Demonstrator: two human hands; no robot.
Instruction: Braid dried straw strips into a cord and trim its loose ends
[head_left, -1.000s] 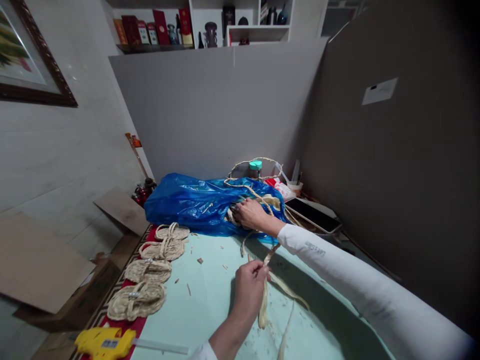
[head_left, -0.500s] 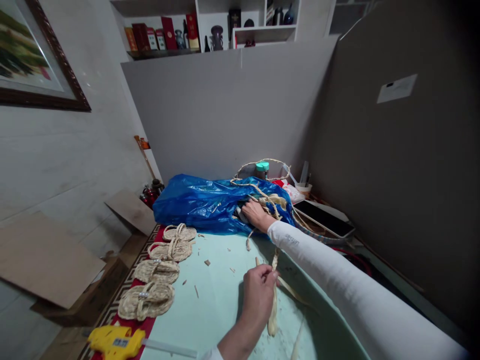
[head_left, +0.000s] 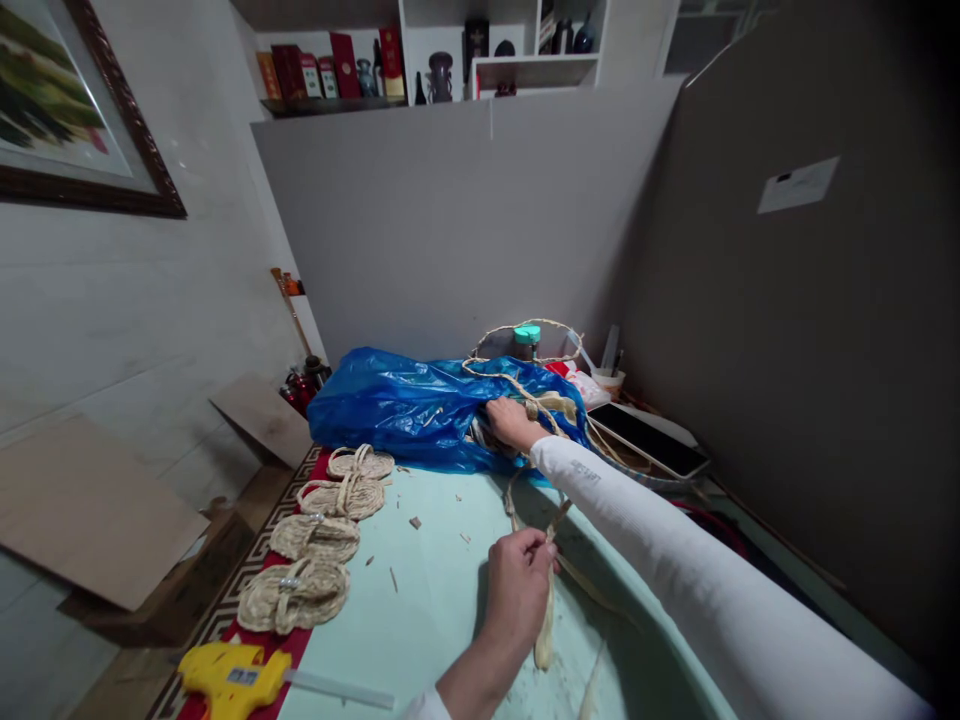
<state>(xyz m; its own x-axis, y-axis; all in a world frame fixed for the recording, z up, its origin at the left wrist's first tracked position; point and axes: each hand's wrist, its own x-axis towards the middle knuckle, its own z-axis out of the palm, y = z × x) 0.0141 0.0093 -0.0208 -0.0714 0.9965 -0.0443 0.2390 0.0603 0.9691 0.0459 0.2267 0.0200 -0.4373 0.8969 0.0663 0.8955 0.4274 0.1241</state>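
Note:
My left hand [head_left: 516, 585] pinches a braided strip of pale dried husk [head_left: 547, 630] between thumb and fingers. Loose ends of the strip hang below the pinch and trail to the right over the table. Farther off, my right hand [head_left: 514, 424] is in the mouth of a blue plastic bag [head_left: 397, 405], its fingers curled in. Bundles of husk and cord [head_left: 555, 404] lie around it there, and its fingertips are hidden. A long twisted cord [head_left: 551, 322] loops up behind the bag.
Several woven straw sandals [head_left: 294, 596] line the left edge beside a yellow glue gun [head_left: 232, 680] with a clear glue stick. A tablet [head_left: 649, 440], a green-lidded jar [head_left: 526, 335] and a white cup [head_left: 607, 380] stand at the back right. Grey boards [head_left: 465, 220] enclose the table.
My right hand has shifted slightly within the bag's mouth. A cord end near the bag's front has moved closer to my left hand, which stays in place.

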